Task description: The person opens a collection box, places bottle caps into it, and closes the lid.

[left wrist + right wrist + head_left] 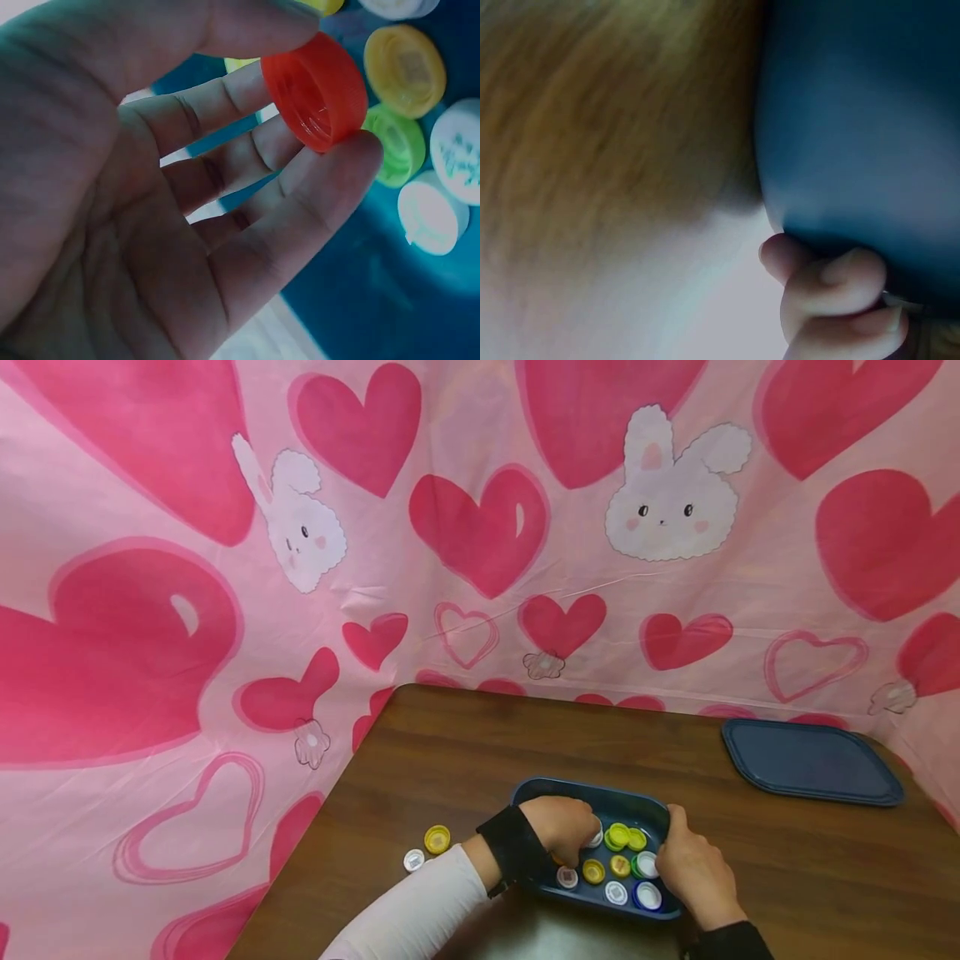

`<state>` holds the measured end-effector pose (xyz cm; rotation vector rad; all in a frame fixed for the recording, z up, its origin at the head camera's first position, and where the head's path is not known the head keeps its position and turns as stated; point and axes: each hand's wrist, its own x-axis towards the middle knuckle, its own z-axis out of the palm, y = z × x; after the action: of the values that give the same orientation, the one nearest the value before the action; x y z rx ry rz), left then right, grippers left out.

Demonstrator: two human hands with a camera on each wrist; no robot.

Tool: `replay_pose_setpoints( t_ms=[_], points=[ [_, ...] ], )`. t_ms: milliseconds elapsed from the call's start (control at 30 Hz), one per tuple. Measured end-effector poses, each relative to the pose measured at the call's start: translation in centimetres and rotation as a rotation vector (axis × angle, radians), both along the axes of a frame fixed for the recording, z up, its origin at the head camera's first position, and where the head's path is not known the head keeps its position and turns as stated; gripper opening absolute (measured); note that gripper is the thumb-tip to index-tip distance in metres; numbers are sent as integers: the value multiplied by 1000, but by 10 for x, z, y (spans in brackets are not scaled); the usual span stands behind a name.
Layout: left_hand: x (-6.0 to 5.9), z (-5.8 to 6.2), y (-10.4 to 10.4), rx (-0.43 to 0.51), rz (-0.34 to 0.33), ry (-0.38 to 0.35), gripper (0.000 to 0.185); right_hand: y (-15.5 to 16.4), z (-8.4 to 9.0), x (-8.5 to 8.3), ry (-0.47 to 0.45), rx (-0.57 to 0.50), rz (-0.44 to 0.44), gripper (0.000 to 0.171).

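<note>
- My left hand (150, 202) has its grip clamped on a red cap (315, 90), pinched between thumb and fingertip, just above the blue tray (570, 789) where the other caps lie.
- That pinch sits at the cap's rim; as I judge it, a small slackening or twist would let it flip out and fall among the loose caps, or bounce over the tray wall onto the bench (465, 752).
- My right hand (693, 868) grips the tray's right rim, fingers curled round the edge (832, 292). If it pulls or tilts while the left hand is inside, I expect the caps to slide together and some to spill.
- The green cap (394, 142) and yellow cap (405, 71) lie just beside the red one; the white caps (431, 214) sit near too. Lifting carelessly, my knuckles could knock them about.
- Two caps already lie on the bench left of the tray, a yellow one (437, 839) and a white one (413, 860); my left sleeve (420, 910) passes close by and could sweep them toward the bench edge.
- The blue lid (813, 760) lies well apart at the far right, out of harm's way.
</note>
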<state>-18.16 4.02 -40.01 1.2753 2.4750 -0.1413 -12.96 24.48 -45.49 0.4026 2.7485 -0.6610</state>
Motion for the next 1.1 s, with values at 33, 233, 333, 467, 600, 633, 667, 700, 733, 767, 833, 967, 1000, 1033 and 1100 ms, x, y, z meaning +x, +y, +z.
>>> replay_pose_setpoints(
  t_ms=[33,233,333,467,600,633,667,700,733,767,833,967,1000,1033,1100],
  points=[
    [1,-2,1,-9,-5,-4,22,-1,0,0,-3,-1,-1,60],
    [6,-9,7,-50,-28,-19,9,-3,0,1,-7,-8,-2,60],
    [7,-10,8,-64,-32,-8,7,-3,-1,1,-17,-15,-4,61],
    [7,-12,8,-59,-35,-9,8,-3,-2,1,-24,-16,-3,61],
    [6,-9,7,-40,-53,15,13,-1,0,2,-5,-14,7,60],
    [5,-7,6,-29,-54,14,12,-1,0,2,-3,-13,8,60],
    [5,-5,4,-19,-45,13,10,0,0,2,-4,-14,7,60],
    [4,-2,2,-6,-32,4,9,0,-1,1,-6,-16,7,61],
    [2,2,-1,8,-15,-5,13,0,-1,1,-11,-17,7,61],
    [0,6,-5,23,4,-18,17,0,-1,1,-14,-17,6,61],
    [-4,16,-16,58,42,-38,25,0,-2,0,-15,-16,7,62],
    [-16,35,-47,119,129,-41,26,-1,-2,-1,-3,-7,9,61],
    [-18,38,-56,134,151,-34,26,-1,-2,-1,1,-5,9,61],
    [-21,41,-66,145,177,-24,26,-1,-2,-1,4,-2,8,61],
    [-25,43,-84,171,229,-14,28,0,-2,0,9,3,8,61]
  ],
)
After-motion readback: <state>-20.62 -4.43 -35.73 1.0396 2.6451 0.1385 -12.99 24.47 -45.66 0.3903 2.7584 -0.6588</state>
